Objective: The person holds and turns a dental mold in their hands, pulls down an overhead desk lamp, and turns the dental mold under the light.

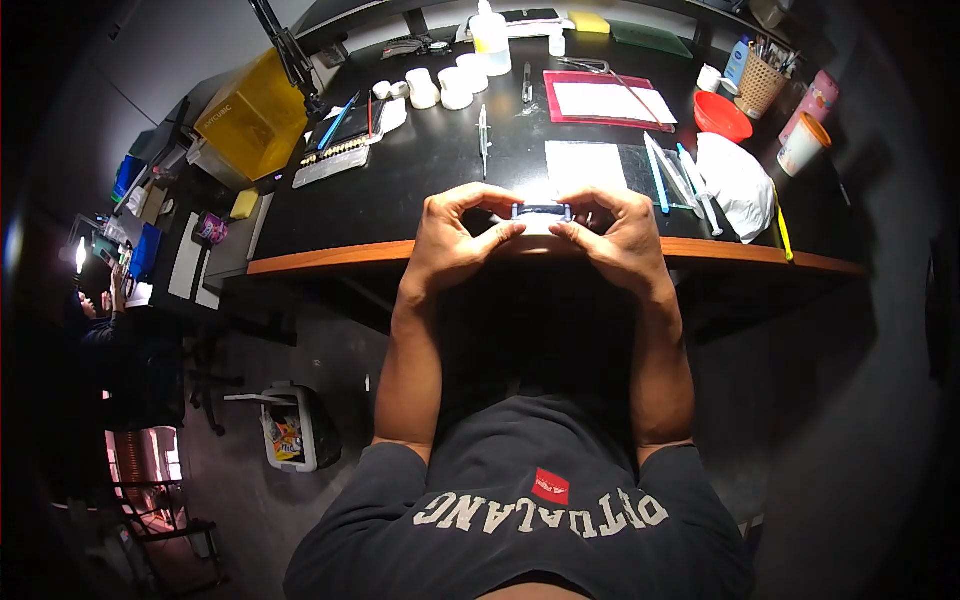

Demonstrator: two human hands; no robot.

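Observation:
Between both hands, at the table's front edge, is a small dark rectangular piece [541, 212] with bluish ends and something pale under it; I cannot make out its kind. My left hand [455, 235] is closed on its left end, thumb below and index finger above. On the right end, my right hand [625, 240] pinches it the same way. A white sheet [585, 165] lies on the black table [420, 180] just beyond the fingers. Farther ahead a thin metal tool [484, 140] lies lengthwise.
White jars [423, 90] and a clear bottle [491, 40] stand at the back. A pink folder [610, 100], red bowl [722, 117], white bag [737, 185] and syringe [700, 190] are rightward. Leftward sits a yellow box [255, 115]. A person [100, 310] sits far left; a bin [288, 430] stands below.

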